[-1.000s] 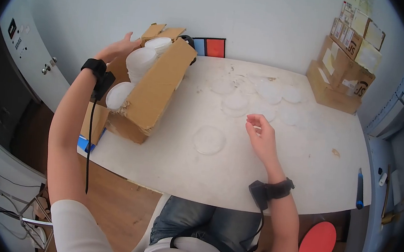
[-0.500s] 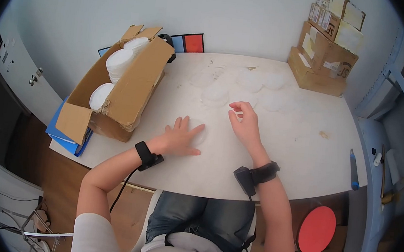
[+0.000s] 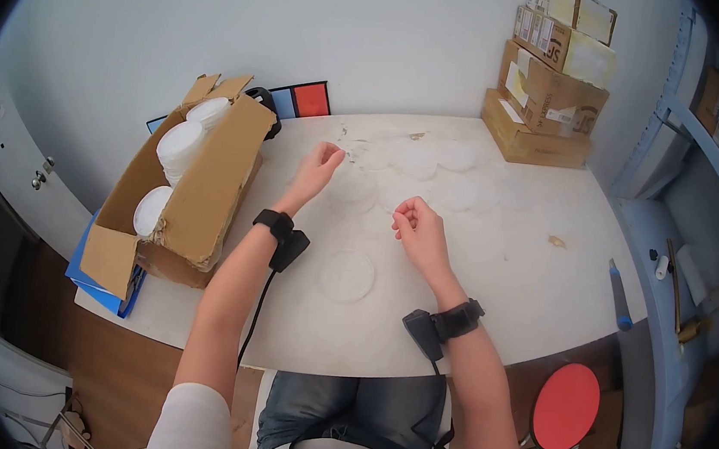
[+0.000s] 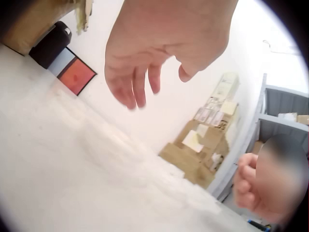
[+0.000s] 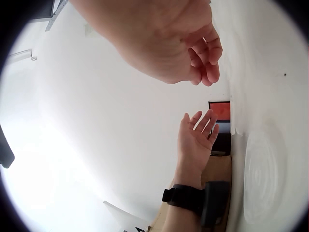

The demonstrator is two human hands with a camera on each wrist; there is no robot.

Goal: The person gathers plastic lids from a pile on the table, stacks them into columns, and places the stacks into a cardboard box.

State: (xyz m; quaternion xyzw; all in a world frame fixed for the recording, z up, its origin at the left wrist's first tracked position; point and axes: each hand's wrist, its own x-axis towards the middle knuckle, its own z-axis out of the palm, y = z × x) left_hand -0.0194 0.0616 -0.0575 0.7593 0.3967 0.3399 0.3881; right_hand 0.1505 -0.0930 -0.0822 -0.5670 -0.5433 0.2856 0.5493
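Observation:
My left hand [image 3: 317, 168] hovers over the back left of the white table, between the cardboard box [image 3: 212, 189] and several clear round discs [image 3: 417, 163]; in the left wrist view this hand [image 4: 164, 48] has relaxed, bent fingers and holds nothing. My right hand [image 3: 421, 237] is just in front of the discs, with fingers loosely curled towards the thumb. The right wrist view shows nothing in that hand [image 5: 169, 43]. One clear disc [image 3: 347, 276] lies flat nearer the front edge, also visible in the right wrist view [image 5: 260, 179]. Stacked white round pieces [image 3: 180, 151] fill the box.
Taped cartons [image 3: 553, 100] are stacked at the back right. A blue-handled tool [image 3: 619, 295] lies by the right edge. Blue folders [image 3: 103, 279] sit beneath the box's front flap, and a red and blue panel [image 3: 310, 100] leans at the back wall.
My left hand went from the box to the near disc, spread its fingers there, then moved back past it. My right hand has barely moved. The head view has shifted.

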